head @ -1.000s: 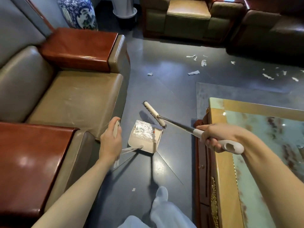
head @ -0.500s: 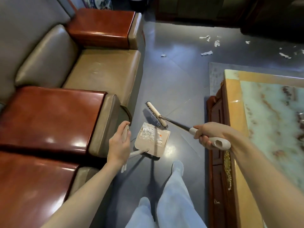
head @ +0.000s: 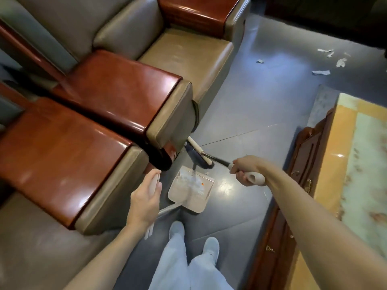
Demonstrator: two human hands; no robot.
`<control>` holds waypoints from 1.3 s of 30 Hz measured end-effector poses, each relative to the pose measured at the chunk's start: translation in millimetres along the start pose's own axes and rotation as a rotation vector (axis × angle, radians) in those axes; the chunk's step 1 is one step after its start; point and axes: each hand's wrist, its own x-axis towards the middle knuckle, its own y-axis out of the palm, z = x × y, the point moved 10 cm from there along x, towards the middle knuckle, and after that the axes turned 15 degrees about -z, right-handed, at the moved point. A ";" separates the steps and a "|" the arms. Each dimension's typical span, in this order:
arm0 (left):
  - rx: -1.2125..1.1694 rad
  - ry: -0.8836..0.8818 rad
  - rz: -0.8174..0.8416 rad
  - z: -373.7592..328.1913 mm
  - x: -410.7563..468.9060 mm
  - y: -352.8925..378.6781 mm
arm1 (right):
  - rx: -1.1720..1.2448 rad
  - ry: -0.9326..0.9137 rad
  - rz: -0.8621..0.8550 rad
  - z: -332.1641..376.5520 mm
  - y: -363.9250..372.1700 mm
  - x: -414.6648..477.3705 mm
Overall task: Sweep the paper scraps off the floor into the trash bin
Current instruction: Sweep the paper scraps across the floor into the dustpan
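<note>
A person's left hand [head: 144, 204] grips the dustpan [head: 189, 203] handle while the right hand [head: 244, 172] grips a broom [head: 199, 153], its head at the pan's far edge beside a leather armchair [head: 188, 53]; paper scraps [head: 191, 182] lie in the pan, others scattered on the floor [head: 261, 114] far right

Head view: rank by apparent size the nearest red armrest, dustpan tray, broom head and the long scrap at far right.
Nearest red armrest
Dustpan tray
Broom head
Long scrap
The scrap lies farther away, so it ranks last by look only.
</note>
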 end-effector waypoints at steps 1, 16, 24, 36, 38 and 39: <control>-0.002 -0.017 -0.016 4.2 -6.9 -7.9 | -0.020 -0.006 0.012 2.9 7.9 -0.6; -0.007 -0.073 -0.060 39.8 -28.7 -54.1 | -0.578 0.101 -0.004 -35.5 10.1 -31.3; 0.012 -0.021 -0.020 39.3 -27.7 -55.0 | -0.304 0.031 -0.035 -44.6 -53.3 -75.7; 0.062 0.006 0.043 50.7 -32.8 -55.9 | -0.515 0.008 -0.061 -157.7 71.0 -27.3; 0.081 0.013 0.067 54.5 -35.0 -53.3 | -0.478 0.022 -0.052 -167.5 82.3 -34.1; 0.089 0.009 0.082 56.5 -36.3 -52.2 | -0.452 0.037 -0.044 -169.8 81.8 -38.0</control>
